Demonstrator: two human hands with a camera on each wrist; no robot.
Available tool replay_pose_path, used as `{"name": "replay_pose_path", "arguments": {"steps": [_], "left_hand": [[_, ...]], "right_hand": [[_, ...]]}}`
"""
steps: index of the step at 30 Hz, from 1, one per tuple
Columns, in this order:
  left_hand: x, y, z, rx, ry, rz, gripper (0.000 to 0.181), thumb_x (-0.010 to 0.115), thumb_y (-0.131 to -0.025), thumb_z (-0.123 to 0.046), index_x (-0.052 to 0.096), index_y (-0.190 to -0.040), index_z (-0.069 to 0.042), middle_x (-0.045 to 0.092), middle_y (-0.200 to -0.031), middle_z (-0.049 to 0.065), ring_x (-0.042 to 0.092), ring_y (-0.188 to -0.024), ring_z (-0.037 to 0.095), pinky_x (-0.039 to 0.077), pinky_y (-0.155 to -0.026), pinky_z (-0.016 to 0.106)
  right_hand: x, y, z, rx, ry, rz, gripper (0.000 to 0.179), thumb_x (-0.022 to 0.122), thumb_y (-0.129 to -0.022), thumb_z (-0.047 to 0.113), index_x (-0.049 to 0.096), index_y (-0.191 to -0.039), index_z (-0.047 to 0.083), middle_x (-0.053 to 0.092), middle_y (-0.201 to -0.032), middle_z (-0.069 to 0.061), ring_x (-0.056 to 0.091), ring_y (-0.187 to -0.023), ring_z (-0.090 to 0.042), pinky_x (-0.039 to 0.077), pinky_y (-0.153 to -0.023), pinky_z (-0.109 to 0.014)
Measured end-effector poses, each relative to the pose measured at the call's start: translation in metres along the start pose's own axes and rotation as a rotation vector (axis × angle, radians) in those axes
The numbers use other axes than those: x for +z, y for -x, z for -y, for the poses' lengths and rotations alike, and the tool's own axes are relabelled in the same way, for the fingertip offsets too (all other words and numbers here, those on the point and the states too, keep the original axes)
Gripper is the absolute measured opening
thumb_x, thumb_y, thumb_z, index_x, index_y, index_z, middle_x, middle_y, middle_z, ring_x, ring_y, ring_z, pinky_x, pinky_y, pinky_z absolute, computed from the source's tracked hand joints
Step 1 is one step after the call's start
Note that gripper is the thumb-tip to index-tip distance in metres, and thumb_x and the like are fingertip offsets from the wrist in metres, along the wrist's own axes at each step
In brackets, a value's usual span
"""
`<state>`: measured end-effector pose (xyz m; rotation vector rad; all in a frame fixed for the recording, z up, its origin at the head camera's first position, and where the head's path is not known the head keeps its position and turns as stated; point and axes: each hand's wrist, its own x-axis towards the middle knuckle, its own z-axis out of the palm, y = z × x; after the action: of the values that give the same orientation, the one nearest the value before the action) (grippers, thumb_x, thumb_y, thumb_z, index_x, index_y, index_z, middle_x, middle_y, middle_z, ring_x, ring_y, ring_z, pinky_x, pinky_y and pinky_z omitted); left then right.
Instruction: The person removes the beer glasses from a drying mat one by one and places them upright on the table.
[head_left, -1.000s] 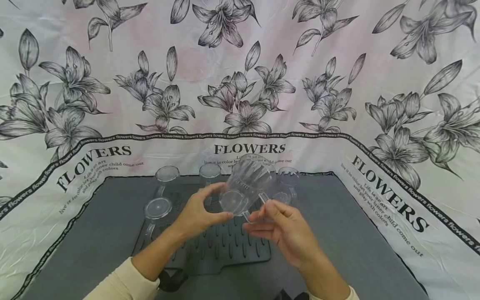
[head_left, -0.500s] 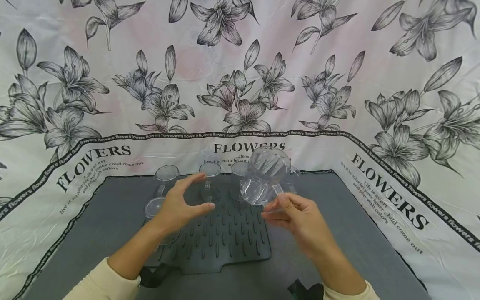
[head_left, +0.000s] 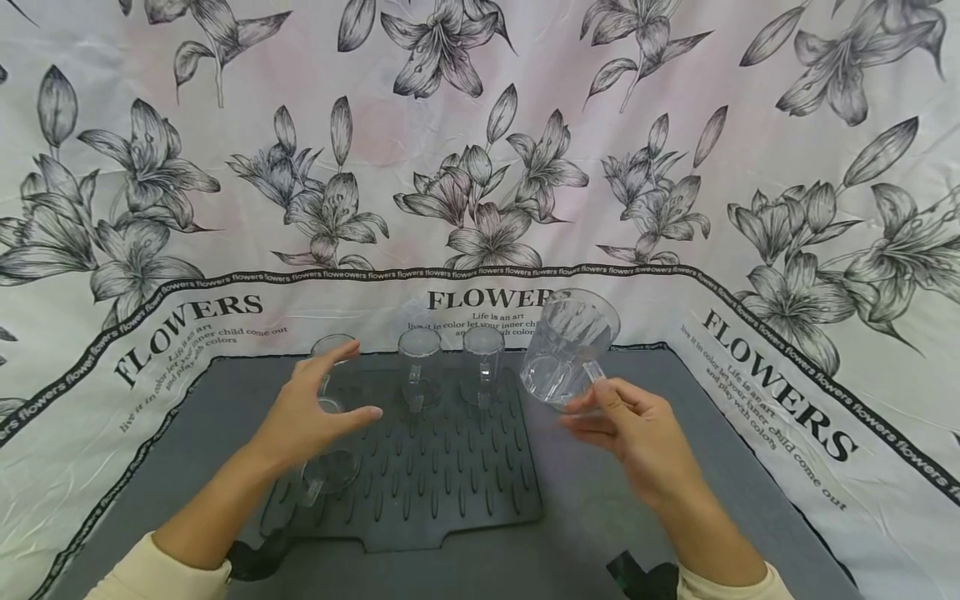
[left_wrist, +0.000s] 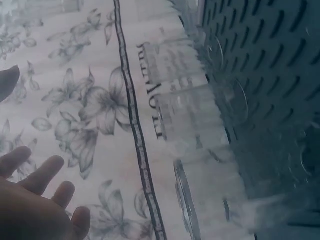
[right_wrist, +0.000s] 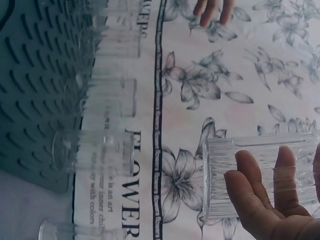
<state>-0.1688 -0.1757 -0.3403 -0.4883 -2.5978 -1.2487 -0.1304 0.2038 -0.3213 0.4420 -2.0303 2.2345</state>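
Observation:
A clear ribbed mug [head_left: 573, 333] hangs tilted in the air at the right, its handle pinched by my right hand [head_left: 637, 437]. In the right wrist view the fingers [right_wrist: 250, 200] overlap the mug's transparent side [right_wrist: 216, 165]. My left hand [head_left: 300, 417] holds nothing; its thumb and fingers are spread apart in front of the mugs at the mat's left side. One of those, the near-left mug [head_left: 330, 471], is partly hidden behind that hand. The left wrist view shows the fingers [left_wrist: 45, 175] loosely extended against the flowered cloth.
Two clear mugs, a middle one [head_left: 420, 367] and one to its right [head_left: 483, 367], stand along the back of a dark ridged mat [head_left: 450, 492]. Another mug [head_left: 333, 346] stands at the back left. Flowered cloth [head_left: 495, 183] walls the grey table [head_left: 750, 533].
My left hand has let go of the mug and drawn back left. My right hand has carried the mug to the right by its handle, past the mat's right edge.

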Motion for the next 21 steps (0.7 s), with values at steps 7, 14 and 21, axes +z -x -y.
{"name": "replay_pose_path", "arguments": {"steps": [7,14,21], "left_hand": [[-0.02,0.013,0.017,-0.05,-0.049,0.005,0.092,0.081,-0.079,-0.038,0.029,-0.154,-0.023,0.032,-0.149,0.013,0.022,-0.133,0.042,0.029,-0.088,0.072],[-0.031,0.024,0.045,-0.058,-0.069,0.04,0.099,0.082,-0.078,-0.036,0.022,-0.155,-0.026,0.026,-0.15,0.017,0.02,-0.131,0.048,0.031,-0.082,0.074],[-0.037,0.036,0.072,-0.044,-0.07,0.116,0.105,0.084,-0.075,-0.033,0.018,-0.156,-0.023,0.021,-0.152,0.02,0.015,-0.132,0.05,0.028,-0.082,0.078]], "right_hand": [[-0.018,-0.003,0.003,-0.011,0.015,-0.064,0.033,0.051,-0.102,0.024,0.063,-0.091,-0.005,0.069,-0.093,-0.01,0.068,-0.09,-0.033,0.053,-0.083,-0.042],[-0.038,-0.011,0.007,-0.024,0.021,-0.095,0.034,0.053,-0.101,0.027,0.063,-0.093,-0.005,0.067,-0.095,-0.009,0.069,-0.089,-0.03,0.052,-0.083,-0.04],[-0.057,-0.018,0.005,-0.036,0.047,-0.1,0.036,0.053,-0.1,0.03,0.06,-0.096,-0.005,0.065,-0.097,-0.009,0.069,-0.09,-0.026,0.052,-0.082,-0.037]]}}
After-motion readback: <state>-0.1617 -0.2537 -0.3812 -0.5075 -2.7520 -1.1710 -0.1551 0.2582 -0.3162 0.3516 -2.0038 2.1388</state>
